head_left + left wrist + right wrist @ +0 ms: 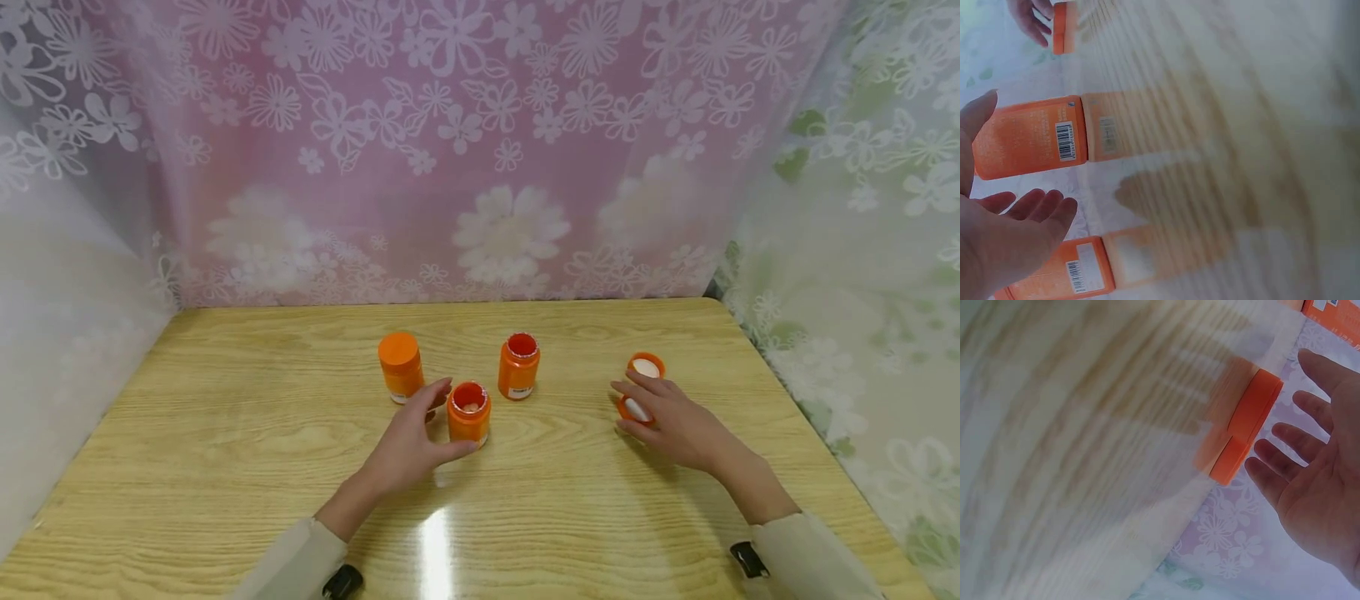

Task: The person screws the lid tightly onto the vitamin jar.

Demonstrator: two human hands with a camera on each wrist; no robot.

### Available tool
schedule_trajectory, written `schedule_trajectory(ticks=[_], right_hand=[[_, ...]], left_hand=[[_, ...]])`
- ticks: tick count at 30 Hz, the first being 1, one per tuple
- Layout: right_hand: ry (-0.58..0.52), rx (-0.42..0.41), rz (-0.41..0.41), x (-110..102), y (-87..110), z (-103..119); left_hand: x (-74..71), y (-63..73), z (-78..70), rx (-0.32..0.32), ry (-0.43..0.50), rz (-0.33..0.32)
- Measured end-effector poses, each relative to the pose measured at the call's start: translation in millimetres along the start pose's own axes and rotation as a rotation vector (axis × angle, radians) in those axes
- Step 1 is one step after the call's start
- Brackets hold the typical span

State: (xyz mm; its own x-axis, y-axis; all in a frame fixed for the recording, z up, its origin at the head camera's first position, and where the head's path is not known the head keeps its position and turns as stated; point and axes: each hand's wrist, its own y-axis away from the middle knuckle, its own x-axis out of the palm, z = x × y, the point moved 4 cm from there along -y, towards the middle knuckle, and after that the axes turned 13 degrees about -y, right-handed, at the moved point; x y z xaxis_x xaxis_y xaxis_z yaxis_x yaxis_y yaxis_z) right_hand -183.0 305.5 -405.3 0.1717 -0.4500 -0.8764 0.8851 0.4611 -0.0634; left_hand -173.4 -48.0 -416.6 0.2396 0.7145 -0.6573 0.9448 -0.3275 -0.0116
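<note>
My left hand (408, 442) spreads thumb and fingers around an open orange bottle (468, 427) with something pale inside. In the left wrist view a gap shows between the fingers (1054, 203) and an orange bottle (1029, 137) with a barcode. Just behind this hand stands a capped orange bottle (401, 367). Over at the right, my right hand (678, 421) hovers with extended fingers above two orange caps, the farther cap (647, 364) and the nearer cap (636, 409), both showing white insides. The right wrist view shows relaxed fingers above the caps (1254, 403).
Another open orange bottle (519, 367) stands behind and right of the one at my left hand. All of it is on a wood-grain table (247, 417). A flowered curtain (465, 167) hangs along the table's back edge, with more curtain at both sides.
</note>
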Motion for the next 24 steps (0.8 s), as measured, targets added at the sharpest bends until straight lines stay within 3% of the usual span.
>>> schedule_trajectory(ticks=[6, 14, 18, 24], right_hand=[[-0.006, 0.014, -0.005, -1.5, -0.8, 0.7], [0.000, 0.008, -0.004, -2.2, -2.5, -2.1], [-0.002, 0.006, -0.001, -2.0, -2.3, -3.2], [-0.013, 0.011, 0.002, -2.2, -1.8, -4.8]], left_hand=[[3.3, -5.4, 3.0, -0.063, 0.180, 0.007], [7.9, -9.8, 4.8, -0.071, 0.333, 0.039], [10.5, -12.2, 4.2, -0.061, 0.353, 0.067], [13.7, -15.5, 3.6, -0.060, 0.290, 0.056]])
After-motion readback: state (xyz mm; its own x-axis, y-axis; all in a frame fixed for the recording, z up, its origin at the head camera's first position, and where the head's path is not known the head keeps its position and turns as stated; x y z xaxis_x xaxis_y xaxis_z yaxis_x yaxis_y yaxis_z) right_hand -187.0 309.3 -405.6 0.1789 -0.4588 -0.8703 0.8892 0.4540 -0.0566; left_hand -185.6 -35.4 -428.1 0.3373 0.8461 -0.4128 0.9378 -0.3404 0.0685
